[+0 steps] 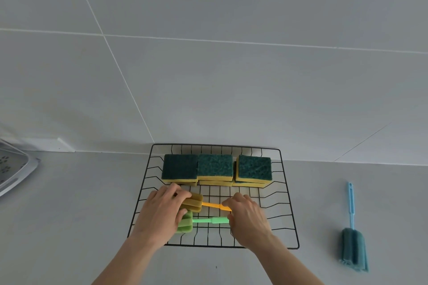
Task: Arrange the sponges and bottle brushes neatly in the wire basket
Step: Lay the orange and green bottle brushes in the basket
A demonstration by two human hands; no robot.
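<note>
A black wire basket (pixel 286 194) sits on the grey counter against the wall. Along its back row lie yellow sponges with dark green scouring tops (pixel 215 166) in three short stacks. In the front half two bottle brushes lie side by side, heads to the left: an orange brush (pixel 209 204) and, nearer me, a green brush (pixel 203 220). My left hand (pixel 162 213) covers both foam heads, fingers curled on them. My right hand (pixel 247 217) grips the handle ends of both. A blue bottle brush (pixel 352 229) lies outside the basket on the counter to the right.
A white perforated rack or tray (pixel 14 169) sticks in at the left edge. A white wall socket (pixel 59 145) sits low on the tiled wall behind it. Bare grey counter surrounds the basket.
</note>
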